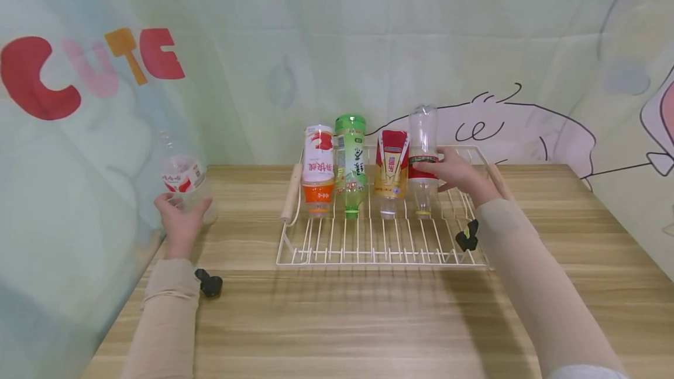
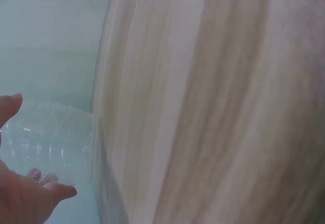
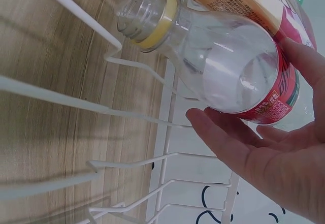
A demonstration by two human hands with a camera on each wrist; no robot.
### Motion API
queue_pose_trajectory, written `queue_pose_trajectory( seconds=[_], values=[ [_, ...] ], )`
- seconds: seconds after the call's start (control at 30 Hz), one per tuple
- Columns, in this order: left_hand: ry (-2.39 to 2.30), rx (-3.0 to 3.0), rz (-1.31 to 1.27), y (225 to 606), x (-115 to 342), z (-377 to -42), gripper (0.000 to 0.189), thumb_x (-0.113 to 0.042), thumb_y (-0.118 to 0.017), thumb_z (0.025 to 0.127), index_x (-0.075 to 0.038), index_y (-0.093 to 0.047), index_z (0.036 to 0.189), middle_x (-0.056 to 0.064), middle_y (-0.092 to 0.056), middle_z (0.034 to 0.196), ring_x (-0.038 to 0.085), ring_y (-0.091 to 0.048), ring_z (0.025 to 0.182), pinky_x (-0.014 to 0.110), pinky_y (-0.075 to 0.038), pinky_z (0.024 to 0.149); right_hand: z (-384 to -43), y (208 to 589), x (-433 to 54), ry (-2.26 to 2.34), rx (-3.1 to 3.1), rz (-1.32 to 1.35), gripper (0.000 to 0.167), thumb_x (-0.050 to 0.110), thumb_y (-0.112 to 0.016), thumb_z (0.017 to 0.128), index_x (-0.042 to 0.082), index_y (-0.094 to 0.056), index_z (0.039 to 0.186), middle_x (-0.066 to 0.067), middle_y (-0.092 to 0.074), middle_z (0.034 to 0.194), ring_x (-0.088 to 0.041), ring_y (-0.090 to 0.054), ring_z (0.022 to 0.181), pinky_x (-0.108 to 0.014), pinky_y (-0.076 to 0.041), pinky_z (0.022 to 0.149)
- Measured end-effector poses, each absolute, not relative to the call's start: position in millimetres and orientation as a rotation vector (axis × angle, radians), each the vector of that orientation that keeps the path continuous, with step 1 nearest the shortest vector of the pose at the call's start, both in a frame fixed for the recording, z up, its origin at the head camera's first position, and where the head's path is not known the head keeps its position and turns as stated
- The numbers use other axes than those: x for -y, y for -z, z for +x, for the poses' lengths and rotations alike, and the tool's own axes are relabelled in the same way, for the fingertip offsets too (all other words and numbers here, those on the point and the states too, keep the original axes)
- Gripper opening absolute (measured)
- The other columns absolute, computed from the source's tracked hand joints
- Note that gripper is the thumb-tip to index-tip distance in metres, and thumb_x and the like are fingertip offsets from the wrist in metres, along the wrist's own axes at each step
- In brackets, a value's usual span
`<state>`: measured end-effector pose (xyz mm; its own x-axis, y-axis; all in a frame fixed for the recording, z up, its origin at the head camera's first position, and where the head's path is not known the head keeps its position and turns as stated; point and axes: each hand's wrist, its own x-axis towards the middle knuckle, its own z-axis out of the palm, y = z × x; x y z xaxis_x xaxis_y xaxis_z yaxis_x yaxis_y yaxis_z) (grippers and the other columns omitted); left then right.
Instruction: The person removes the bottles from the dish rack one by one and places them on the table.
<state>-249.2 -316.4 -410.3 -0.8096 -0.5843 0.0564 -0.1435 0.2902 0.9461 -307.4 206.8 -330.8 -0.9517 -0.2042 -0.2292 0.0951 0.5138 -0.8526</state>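
Observation:
My left hand [image 1: 183, 218] is at the far left with thumb and fingers around a clear plastic bottle [image 1: 184, 177] with a red-and-white label. That bottle stands upright on the table, its ridged lower part [image 2: 51, 142] showing in the left wrist view. At the rack's right side, my right hand [image 1: 457, 173] holds another clear bottle [image 3: 223, 56] by its red label. This one is neck-down in the white wire rack [image 1: 368, 263], uncapped, with a yellow ring at its neck. Beside it leans a red-and-gold bottle [image 1: 391, 165], also neck-down.
A green-tinted bottle [image 1: 351, 162] and a white-and-orange bottle [image 1: 319, 162] lean neck-down further left in the rack. The rack has wooden handles [image 1: 291, 193] at its sides. A printed curtain [image 1: 295, 45] hangs behind the wooden table [image 1: 337, 320].

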Motion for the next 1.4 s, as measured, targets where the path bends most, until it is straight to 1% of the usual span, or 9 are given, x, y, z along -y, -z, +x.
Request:
queue_pose_trajectory(
  seconds=[0.13, 0.4, 0.6, 0.73, 0.93, 1.13, 1.3, 1.4],
  values=[
    [1.533, 2.168, 0.660, 414, 318, -249, 0.082, -0.031, -0.070, 0.086, -0.011, -0.014, 0.141, 0.016, -0.028, 0.147, 0.029, -0.031, 0.135, 0.040, -0.028, 0.111, -308, 332, -206, 1.421, -2.451, -0.101, 0.075, 0.035, -0.060, 0.094, 0.002, -0.021, 0.148, -0.026, -0.042, 0.141, -0.043, -0.044, 0.127, -0.057, -0.049, 0.089],
    [1.545, 2.156, 0.655, 415, 317, -249, 0.082, -0.031, -0.071, 0.085, -0.011, -0.013, 0.139, 0.018, -0.028, 0.145, 0.031, -0.032, 0.132, 0.040, -0.026, 0.110, -309, 333, -207, 1.429, -2.453, -0.069, 0.077, 0.035, -0.061, 0.094, 0.001, -0.019, 0.148, -0.027, -0.042, 0.140, -0.043, -0.044, 0.127, -0.055, -0.049, 0.090],
    [1.514, 2.165, 0.656, 414, 316, -248, 0.082, -0.031, -0.071, 0.085, -0.009, -0.013, 0.139, 0.018, -0.031, 0.137, 0.032, -0.035, 0.126, 0.040, -0.028, 0.108, -307, 331, -207, 1.416, -2.472, -0.064, 0.076, 0.036, -0.060, 0.094, 0.001, -0.019, 0.148, -0.026, -0.042, 0.139, -0.042, -0.046, 0.124, -0.052, -0.051, 0.089],
    [1.505, 2.171, 0.647, 413, 315, -247, 0.083, -0.030, -0.071, 0.085, -0.008, -0.012, 0.138, 0.020, -0.031, 0.137, 0.033, -0.036, 0.125, 0.041, -0.028, 0.108, -305, 330, -207, 1.405, -2.495, -0.038, 0.080, 0.036, -0.060, 0.094, 0.001, -0.014, 0.150, -0.026, -0.040, 0.141, -0.042, -0.045, 0.125, -0.050, -0.052, 0.088],
    [1.544, 2.185, 0.658, 410, 317, -245, 0.090, -0.031, -0.071, 0.085, -0.012, -0.005, 0.143, 0.022, -0.026, 0.145, 0.033, -0.032, 0.131, 0.039, -0.024, 0.112, -303, 326, -208, 1.406, -2.518, -0.009, 0.086, 0.035, -0.059, 0.095, -0.001, -0.005, 0.151, -0.027, -0.036, 0.143, -0.042, -0.044, 0.125, -0.047, -0.053, 0.087],
    [1.586, 2.167, 0.664, 404, 321, -242, 0.102, -0.033, -0.074, 0.082, -0.020, 0.003, 0.147, 0.017, -0.018, 0.151, 0.027, -0.024, 0.137, 0.036, -0.021, 0.114, -302, 319, -211, 1.359, -2.579, 0.045, 0.090, 0.040, -0.058, 0.094, 0.001, -0.002, 0.153, -0.027, -0.034, 0.145, -0.041, -0.045, 0.125, -0.044, -0.053, 0.088],
    [1.535, 2.159, 0.646, 390, 327, -237, 0.102, -0.035, -0.073, 0.082, -0.024, 0.003, 0.148, 0.013, -0.016, 0.151, 0.024, -0.022, 0.138, 0.035, -0.022, 0.113, -302, 311, -217, 1.351, -2.614, 0.063, 0.094, 0.045, -0.058, 0.093, 0.003, 0.001, 0.153, -0.028, -0.033, 0.146, -0.042, -0.046, 0.125, -0.045, -0.051, 0.091],
    [1.478, 2.162, 0.636, 377, 328, -233, 0.102, -0.035, -0.073, 0.082, -0.022, 0.003, 0.149, 0.014, -0.018, 0.148, 0.024, -0.022, 0.137, 0.034, -0.023, 0.111, -299, 303, -219, 1.366, -2.634, 0.038, 0.095, 0.046, -0.058, 0.093, 0.003, 0.001, 0.153, -0.028, -0.033, 0.146, -0.042, -0.045, 0.125, -0.047, -0.050, 0.093]
  ],
)
